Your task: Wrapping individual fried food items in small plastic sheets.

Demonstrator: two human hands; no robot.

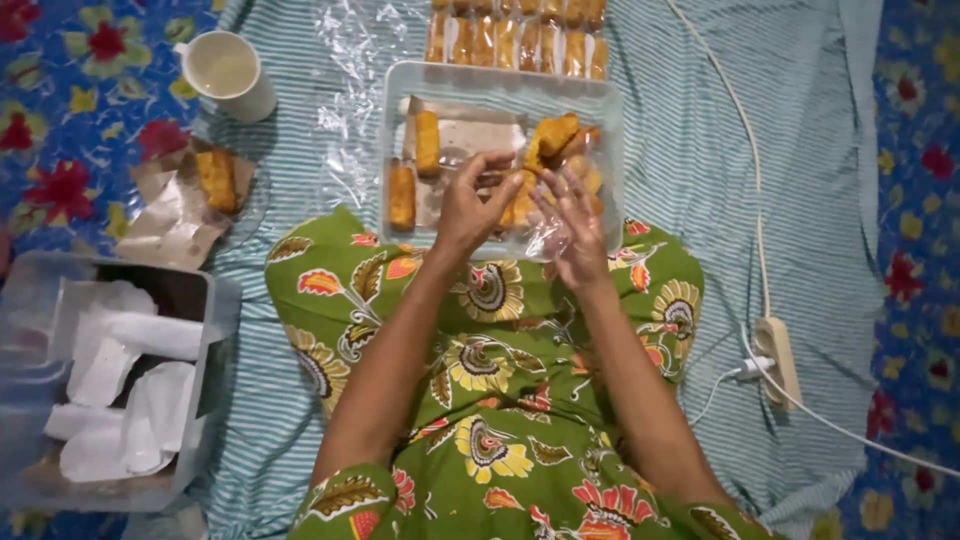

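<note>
**A:** Striped teal cloth point(800, 150) covers the floor, flowered blue sheet point(60, 150) under it at 9 and 3 o'clock. Green patterned lap point(500, 400) at 6. What's on top?

**B:** Biggest first: clear lidded bin point(215, 300) of white paper sheets point(130, 380) at 8 o'clock. Clear tray point(500, 80) dead centre, 12 o'clock of the lap, lined with brown paper point(470, 135), holding fried golden sticks point(427, 142). Row of already bagged sticks point(520, 40) at 12, top edge. White power strip point(778, 358) with cord at 4. White mug point(228, 72) at 11. One stick on brown paper in a small dish point(217, 180) at 10.

**A:** Hands?

**B:** Both over the tray's near edge. Left hand point(470, 205) is pinched shut, thumb to fingertips, apparently on the mouth of a thin clear plastic bag point(545, 225); exact contact is blurred. Right hand point(575, 225) is spread, fingers splayed against the same film, not clamped on anything I can see. Bag hangs between them, over the sticks at the tray's 5 o'clock corner.

**A:** Tips for doing it clean?

**B:** My read: keep the pinch on one lip only, let the spread fingers part the film fully. Work above the tray so crumbs drop in. Handle sticks by the ends; crust probably flakes.
</note>
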